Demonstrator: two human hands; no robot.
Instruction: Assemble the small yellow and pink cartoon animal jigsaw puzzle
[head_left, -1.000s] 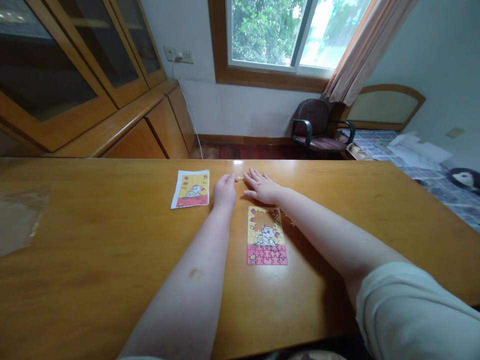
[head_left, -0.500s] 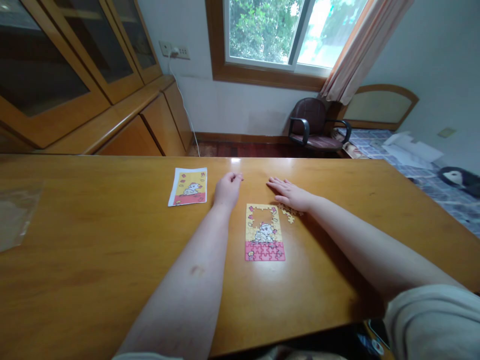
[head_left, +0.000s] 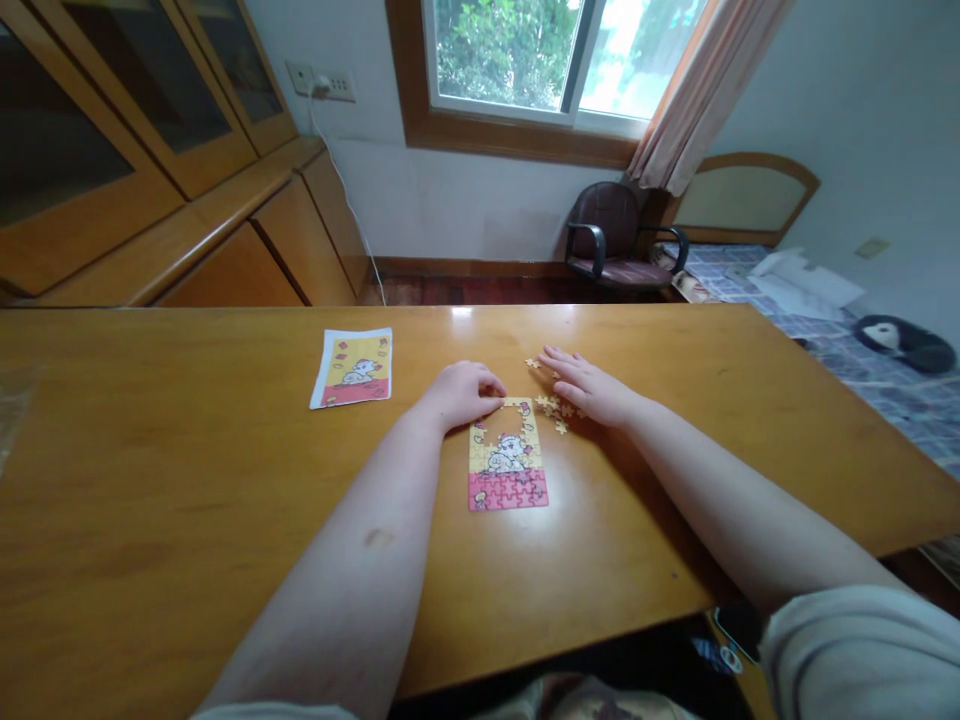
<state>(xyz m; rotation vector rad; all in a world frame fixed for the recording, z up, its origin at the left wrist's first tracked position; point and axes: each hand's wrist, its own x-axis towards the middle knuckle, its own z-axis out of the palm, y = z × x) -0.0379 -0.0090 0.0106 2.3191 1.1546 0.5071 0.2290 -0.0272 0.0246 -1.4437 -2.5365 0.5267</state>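
Fingers curled, the left hand [head_left: 459, 392] presses at the top left corner of a nearly finished jigsaw puzzle [head_left: 508, 457] lying mid-desk [head_left: 150, 470]; whether its grip pinches a piece cannot be told. Right hand [head_left: 592, 388] lies flat, fingers spread, over loose puzzle pieces [head_left: 556, 409] just beside the puzzle. Reference picture [head_left: 352, 367] sits apart to the left.
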